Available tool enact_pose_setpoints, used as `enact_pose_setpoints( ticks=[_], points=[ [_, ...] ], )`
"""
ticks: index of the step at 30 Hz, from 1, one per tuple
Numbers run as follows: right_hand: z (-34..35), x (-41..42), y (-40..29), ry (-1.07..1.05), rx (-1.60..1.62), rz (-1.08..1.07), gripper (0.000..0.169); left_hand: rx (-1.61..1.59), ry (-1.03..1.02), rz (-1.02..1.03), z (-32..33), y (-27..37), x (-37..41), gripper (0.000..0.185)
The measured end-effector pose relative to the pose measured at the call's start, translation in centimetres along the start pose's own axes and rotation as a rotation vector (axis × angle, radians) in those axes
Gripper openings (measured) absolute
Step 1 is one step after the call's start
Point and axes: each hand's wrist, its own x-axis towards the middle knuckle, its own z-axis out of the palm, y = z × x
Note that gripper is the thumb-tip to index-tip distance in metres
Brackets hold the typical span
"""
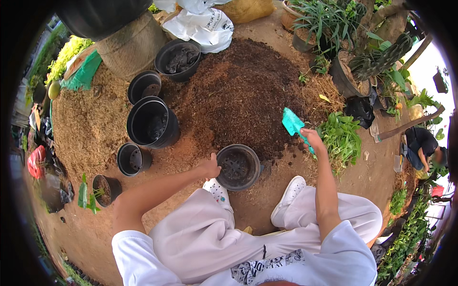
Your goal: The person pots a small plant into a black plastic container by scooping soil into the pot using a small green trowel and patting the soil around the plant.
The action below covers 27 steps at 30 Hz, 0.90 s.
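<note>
A black plastic plant pot [254, 157] stands on the ground between my feet, with a little dark matter on its holed bottom. My left hand [210, 168] grips its left rim. In my right hand [312, 138] is a turquoise garden trowel [292, 121], held by the handle. The trowel's blade points up and left over the right edge of a heap of dark soil mix [247, 93]. No soil load is plain on the blade.
Several black pots [152, 121] line the left side, one with a seedling [103, 191]. Pulled green plants [340, 139] lie right of the trowel. White sacks [200, 28] lie behind the heap. Potted plants [349, 75] stand at the back right. Another person [422, 146] crouches far right.
</note>
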Motion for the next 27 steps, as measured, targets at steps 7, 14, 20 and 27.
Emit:
enact_pose_setpoints(
  ticks=[7,14,20,27],
  points=[
    [10.7,8.9,-3.6,-0.011,0.099,-0.123,0.017,-0.011,-0.013,-0.021,-0.6,1.8,-0.7,0.055],
    [11.7,13.2,-5.4,-0.042,0.127,-0.090,0.015,-0.130,0.024,0.012,-0.1,1.1,-0.4,0.047],
    [11.3,10.1,-5.1,-0.044,0.116,-0.220,0.021,-0.159,0.134,0.112,0.6,-0.4,0.9,0.037],
    [8.9,8.6,-4.6,0.434,-0.634,-0.817,0.029,-0.312,0.229,0.204,-0.4,0.4,1.3,0.029]
  ],
)
